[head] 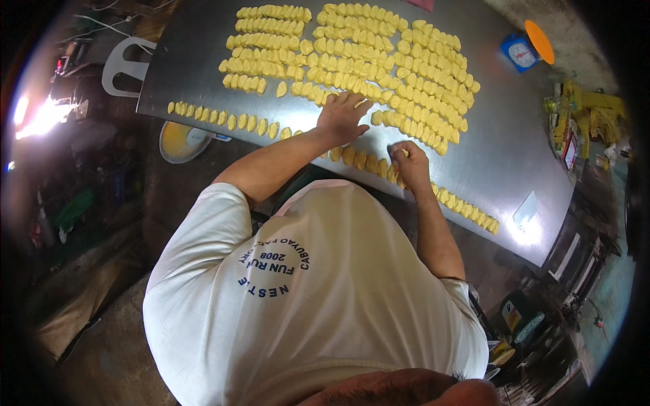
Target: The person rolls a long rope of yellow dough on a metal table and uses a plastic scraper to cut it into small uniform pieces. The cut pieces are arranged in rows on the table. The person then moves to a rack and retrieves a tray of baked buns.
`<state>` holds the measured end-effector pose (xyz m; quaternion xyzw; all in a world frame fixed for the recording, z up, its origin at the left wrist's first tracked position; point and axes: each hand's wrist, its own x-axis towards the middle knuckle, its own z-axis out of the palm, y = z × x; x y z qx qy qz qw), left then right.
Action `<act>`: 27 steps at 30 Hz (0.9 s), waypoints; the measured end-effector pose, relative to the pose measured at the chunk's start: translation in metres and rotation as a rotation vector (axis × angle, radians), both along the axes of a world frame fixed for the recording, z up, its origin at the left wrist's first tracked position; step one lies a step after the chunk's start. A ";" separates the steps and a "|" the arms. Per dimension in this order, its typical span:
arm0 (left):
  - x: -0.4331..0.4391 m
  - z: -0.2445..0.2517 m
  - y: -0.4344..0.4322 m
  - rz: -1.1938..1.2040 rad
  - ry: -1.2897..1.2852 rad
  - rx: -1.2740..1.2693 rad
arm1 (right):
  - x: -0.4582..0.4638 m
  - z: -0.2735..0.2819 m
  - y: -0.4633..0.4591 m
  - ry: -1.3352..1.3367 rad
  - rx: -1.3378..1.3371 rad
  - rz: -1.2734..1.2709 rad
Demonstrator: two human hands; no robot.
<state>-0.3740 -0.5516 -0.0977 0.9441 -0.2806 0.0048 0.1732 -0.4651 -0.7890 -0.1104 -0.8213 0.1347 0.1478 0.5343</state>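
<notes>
Many small yellow dough pieces (pixel 355 49) lie in close rows on a metal table (pixel 513 127). My left hand (pixel 343 116) is spread, its fingertips at the near edge of the middle rows; whether it holds a piece is hidden. To the right, my right hand (pixel 410 162) is bent with thumb and fingers together near a small dark thing, too small to name. It is just above a single line of dough pieces (pixel 359 161) along the near table edge. That line runs left (pixel 222 117) and right (pixel 464 208) of my arms.
A blue scale (pixel 520 54) with an orange pan stands at the back right. A flat, pale scraper-like plate (pixel 525 209) lies near the right corner. Left of the table are a white plastic chair (pixel 109 71) and a round fan-like object (pixel 177 144).
</notes>
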 end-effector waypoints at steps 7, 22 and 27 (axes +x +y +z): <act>0.024 -0.010 0.015 -0.083 -0.002 0.052 | 0.003 0.040 0.051 -0.032 -0.157 -0.022; 0.026 -0.026 0.015 -0.234 -0.014 -0.055 | -0.051 0.021 0.040 0.017 -0.101 -0.155; 0.024 -0.002 0.039 -0.130 0.101 -0.127 | -0.011 0.039 0.044 0.038 -0.149 0.027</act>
